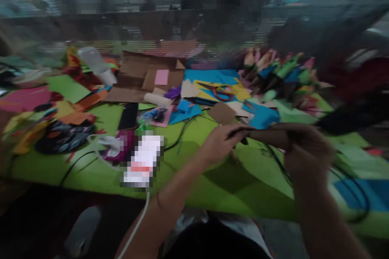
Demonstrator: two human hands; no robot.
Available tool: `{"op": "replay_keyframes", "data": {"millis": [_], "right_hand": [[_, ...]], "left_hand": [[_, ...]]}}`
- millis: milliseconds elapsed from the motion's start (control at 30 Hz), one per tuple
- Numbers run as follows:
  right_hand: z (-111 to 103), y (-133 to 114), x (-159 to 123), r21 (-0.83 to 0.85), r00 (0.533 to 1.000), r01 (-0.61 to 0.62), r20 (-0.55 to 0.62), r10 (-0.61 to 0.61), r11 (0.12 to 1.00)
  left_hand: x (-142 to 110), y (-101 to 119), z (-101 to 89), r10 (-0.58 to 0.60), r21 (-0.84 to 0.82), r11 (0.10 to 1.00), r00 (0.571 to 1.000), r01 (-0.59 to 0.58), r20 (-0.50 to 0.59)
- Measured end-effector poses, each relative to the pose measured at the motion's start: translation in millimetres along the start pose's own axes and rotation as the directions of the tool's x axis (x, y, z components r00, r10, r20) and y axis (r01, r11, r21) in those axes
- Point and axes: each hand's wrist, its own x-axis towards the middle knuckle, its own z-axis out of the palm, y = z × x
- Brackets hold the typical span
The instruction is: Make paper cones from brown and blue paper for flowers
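- Sheet of dark brown material (pixel 270 138), one only, spans the air over the green-topped table (pixel 91 178), clasped at both ends: the left hand (pixel 217 143) pinches one, the right hand (pixel 310 153) closes on the other, and the two hands stand apart.
- Light and pliable by its look, it probably bends readily and could crease or tear under a hard pull; its ends and long edges seem the best places for a gentle pinch. Blur leaves paper or felt undecided.
- Near edge: one blue sheet (pixel 364 194) at right; one lit phone (pixel 142 162) and one white cable (pixel 148 196) at left.
- Beyond: one brown card (pixel 223 113), one dark phone (pixel 128 116), one pale roll (pixel 158 100).
- Farther: at least one pair of scissors (pixel 212 87) on yellow paper (pixel 243 93); one pink square (pixel 161 77) on brown cardboard (pixel 130 75).
- Back: one translucent container (pixel 94 64) at left; multicoloured wrapped shapes (pixel 281 71) at right, too blurred to count.
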Motion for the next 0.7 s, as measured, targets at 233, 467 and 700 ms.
{"op": "replay_keyframes", "data": {"millis": [233,467,700], "right_hand": [[11.0,-13.6,11.3,-0.056,0.997,0.027,-0.065,-0.031,0.998],[13.6,-26.3,14.0,-0.073,0.987,0.146,-0.059,-0.150,0.987],[14.6,-24.3,13.2,-0.112,0.978,0.192,-0.065,-0.200,0.975]], "left_hand": [[3.5,4.5,-2.7,0.000,-0.099,0.995,0.986,-0.017,-0.169],[9.3,-1.5,-5.0,-0.142,-0.273,0.958,0.970,0.085,-0.198],[10.1,-2.1,-6.3,-0.179,-0.329,0.938,0.967,0.113,-0.180]]}}
